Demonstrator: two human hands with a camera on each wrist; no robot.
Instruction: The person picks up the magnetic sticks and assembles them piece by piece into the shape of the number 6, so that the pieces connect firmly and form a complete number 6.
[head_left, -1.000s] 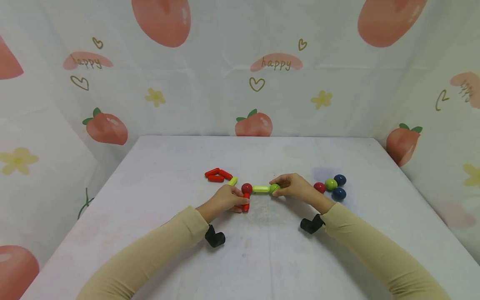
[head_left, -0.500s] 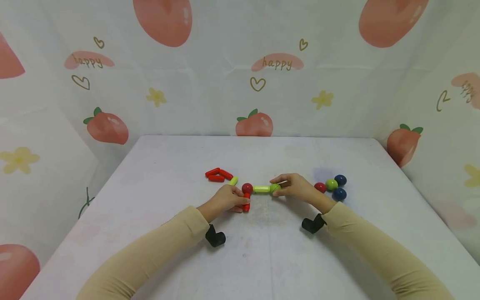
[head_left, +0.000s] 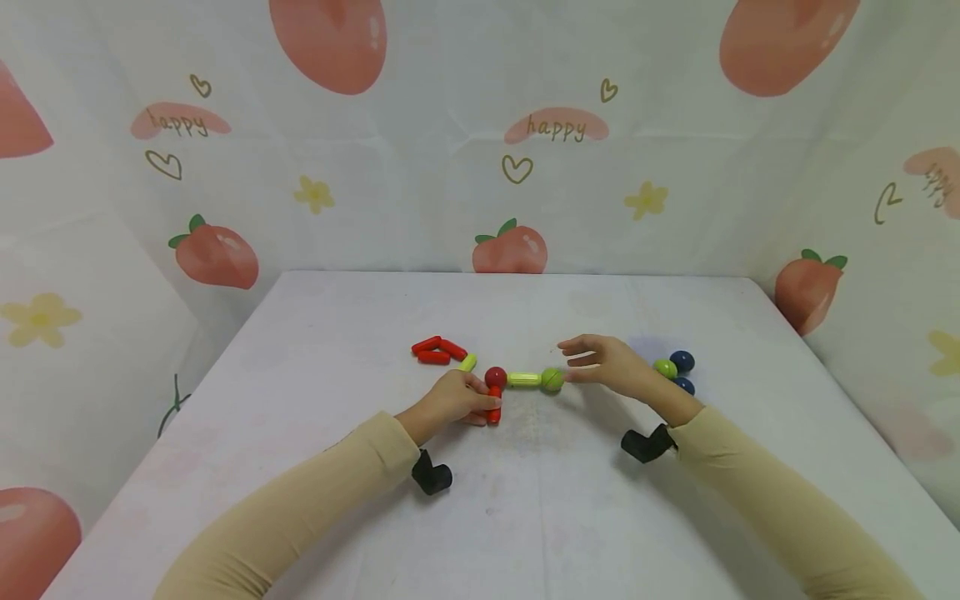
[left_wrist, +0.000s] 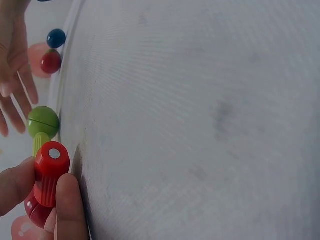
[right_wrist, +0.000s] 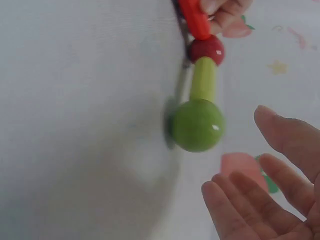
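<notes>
My left hand [head_left: 453, 398] pinches a red magnetic rod [left_wrist: 47, 185] between thumb and fingers; a pale round spot shows on its end. The rod meets a red ball [head_left: 496, 378], from which a yellow-green rod [head_left: 524, 380] runs right to a green ball [head_left: 552, 380]. All of these parts form one joined L-shaped piece at the table surface. My right hand [head_left: 611, 367] holds nothing. Its fingers are spread and relaxed just right of the green ball, and in the right wrist view [right_wrist: 270, 185] a gap shows between them and the ball.
Several loose red rods [head_left: 433, 357] lie behind my left hand, beside a partly hidden yellow-green rod [head_left: 468, 362]. To the right of my right hand sit a green ball [head_left: 664, 367] and two blue balls [head_left: 682, 361]. Another red ball [left_wrist: 51, 61] shows in the left wrist view.
My right hand has let go of the green ball and moved back to the right, its fingers spreading. My left hand keeps its pinch on the red magnetic rod in the same place.
</notes>
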